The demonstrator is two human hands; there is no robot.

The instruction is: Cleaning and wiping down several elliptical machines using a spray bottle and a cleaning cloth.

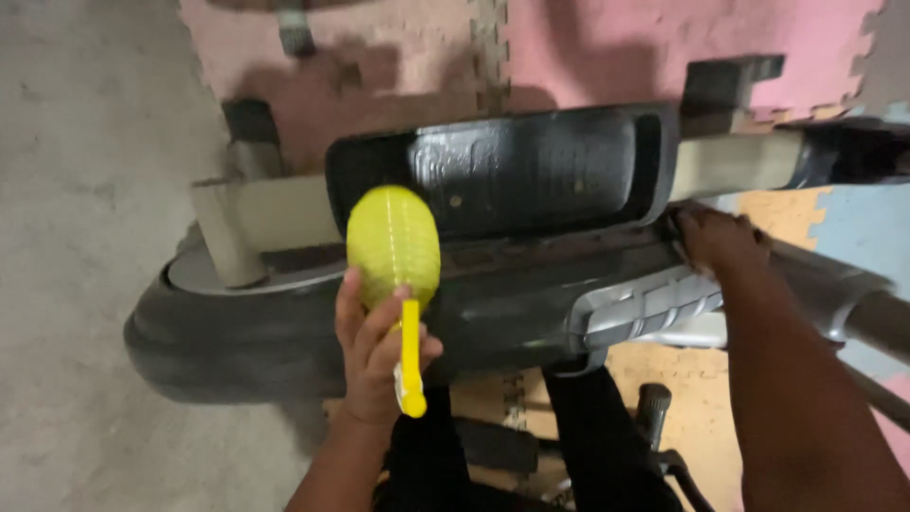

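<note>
yellow brush [392,245] gripped by its handle in left hand [374,356].
held head-up above the closed fist, near black tray [502,166]; right hand [720,242] pressed flat, open, farther right.

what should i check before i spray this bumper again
1. Left hand grips the yellow spray bottle: ok, fingers wrap its neck.
2. Finger on the yellow trigger: cannot tell.
3. Bottle aimed at the black bumper: ok, it is held up in front of the recessed panel.
4. Right hand steadies the bumper: ok, it rests on the top edge.
5. Bumper supported: ok, it lies across pale blocks over foam mats.
6. Liquid left in bottle: cannot tell.
</note>
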